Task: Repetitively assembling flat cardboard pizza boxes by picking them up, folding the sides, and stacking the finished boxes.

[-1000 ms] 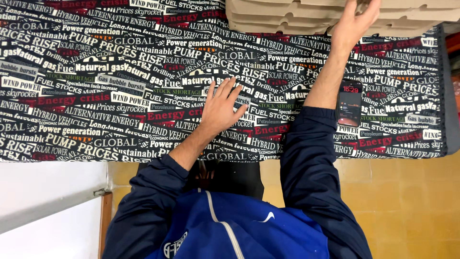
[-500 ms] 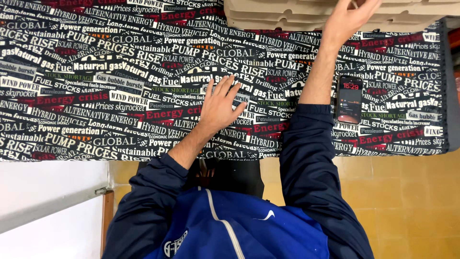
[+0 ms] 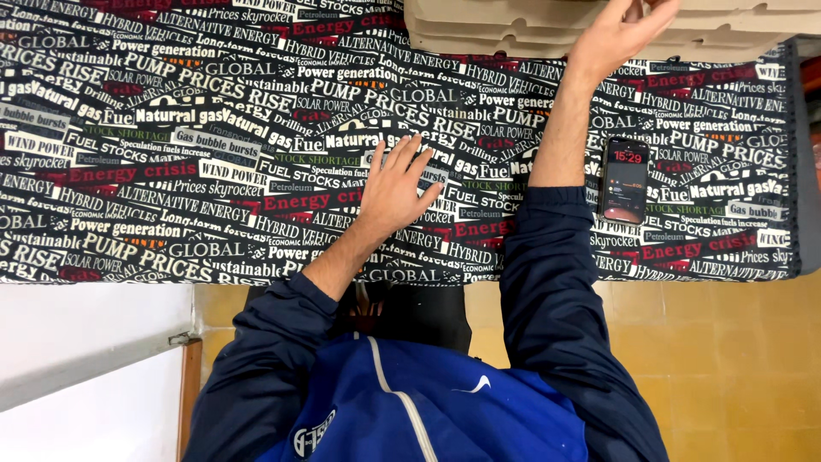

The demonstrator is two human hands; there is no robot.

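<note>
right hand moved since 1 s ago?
Barely. The right hand stays on the cardboard stack at the far edge of the printed cloth, same spot relative to the phone; only the fingers shifted a little.

We lose the tips of our right hand (image 3: 617,32) and the far side of the cardboard trays (image 3: 513,30) past the top edge.

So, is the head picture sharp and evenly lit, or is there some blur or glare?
Head view: mostly sharp and evenly lit; the dark printed tablecloth reads crisply, no glare on the black phone, whose screen glows; only the right hand on the beige cardboard boxes looks slightly soft.
</note>
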